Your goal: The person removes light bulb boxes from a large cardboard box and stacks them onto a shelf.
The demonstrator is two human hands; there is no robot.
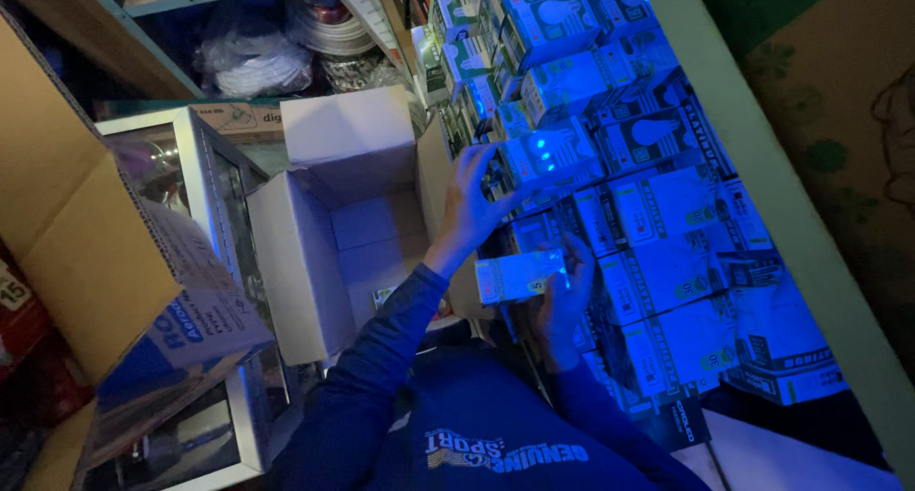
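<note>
At 12 o'clock from my blue sleeves, my left hand presses spread, open fingers against a small white cardboard bulb box in the stacked wall of matching boxes. My right hand, at 3 o'clock of the left forearm, grips another small white bulb box, fingers closed around its end. The open white cardboard carton sits at 9 o'clock.

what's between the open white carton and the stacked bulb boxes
The person's left hand and forearm, reaching over the open carton's right wall to the bulb boxes, shown in the head view.
</note>
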